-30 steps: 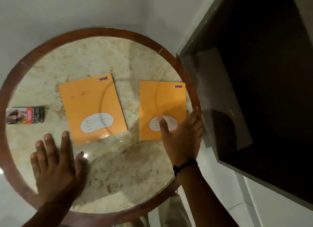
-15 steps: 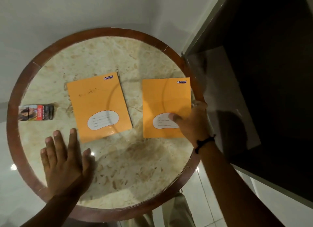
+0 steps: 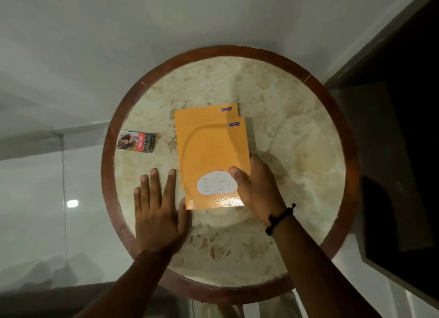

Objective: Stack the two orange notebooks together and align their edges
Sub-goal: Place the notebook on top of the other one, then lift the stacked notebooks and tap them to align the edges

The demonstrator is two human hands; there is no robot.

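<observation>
Dim room, warm light from overhead. Glare patch on the top notebook [image 3: 213,165] near its lower edge, lamp reflection on the glossy floor [image 3: 72,203] at left. Soft shadows beside both forearms. Wide-angle bending at the edges, overall slightly soft.

home: marble side table [image 3: 285,127]
</observation>
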